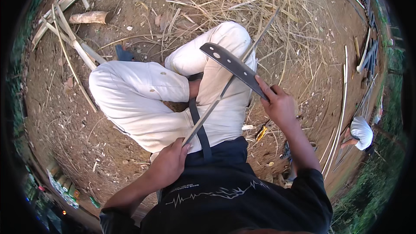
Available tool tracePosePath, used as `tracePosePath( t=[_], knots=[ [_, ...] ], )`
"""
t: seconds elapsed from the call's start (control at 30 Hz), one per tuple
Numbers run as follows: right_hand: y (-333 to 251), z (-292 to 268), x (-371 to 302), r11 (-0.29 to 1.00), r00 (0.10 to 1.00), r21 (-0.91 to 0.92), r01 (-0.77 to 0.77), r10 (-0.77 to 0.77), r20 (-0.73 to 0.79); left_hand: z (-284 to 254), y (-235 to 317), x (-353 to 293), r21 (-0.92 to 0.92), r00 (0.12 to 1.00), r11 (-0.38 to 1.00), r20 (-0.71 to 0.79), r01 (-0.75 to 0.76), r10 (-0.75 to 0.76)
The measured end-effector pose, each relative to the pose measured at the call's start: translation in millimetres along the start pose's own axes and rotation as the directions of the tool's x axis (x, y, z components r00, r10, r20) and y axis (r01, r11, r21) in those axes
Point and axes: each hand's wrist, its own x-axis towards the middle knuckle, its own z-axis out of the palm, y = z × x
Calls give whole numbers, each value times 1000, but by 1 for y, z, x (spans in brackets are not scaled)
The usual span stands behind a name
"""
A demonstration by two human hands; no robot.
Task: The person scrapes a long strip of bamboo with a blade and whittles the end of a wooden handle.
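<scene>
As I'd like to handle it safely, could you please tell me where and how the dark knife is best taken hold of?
The dark knife is probably best gripped at the handle end, hidden in the right hand, approached from the person's right. Its broad, holed blade extends toward the upper left across the long strip, so this would keep the hands behind it.

Dark, broad blade (235, 66) w/ several round holes, tilted diag., crosses over a long, thin strip (204, 120). Strip slants lower L to upper R of view; contact btwn. the two unclear.
</scene>
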Motion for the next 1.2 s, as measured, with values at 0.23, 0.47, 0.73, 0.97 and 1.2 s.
tracePosePath(
  t=[0.23,0.47,0.73,0.97,1.2],
  knots=[
    [-10,-11,-13,977,980,-80,195,-197,-17,-2,-2,-18,46,999,998,-17,36,-36],
    [45,0,18,999,994,-16,38,-40,-103,-5,-17,-37,80,999,996,-35,36,-33],
    [117,20,52,967,959,89,-237,248,-138,-5,-59,-59,127,993,985,6,116,-117],
    [101,16,51,994,992,-66,-81,74,-106,-9,-94,-76,173,994,979,-4,112,-113],
    [121,11,72,984,983,-146,-102,77,-169,-9,-104,-75,197,996,978,-67,73,-61]
  ],
)
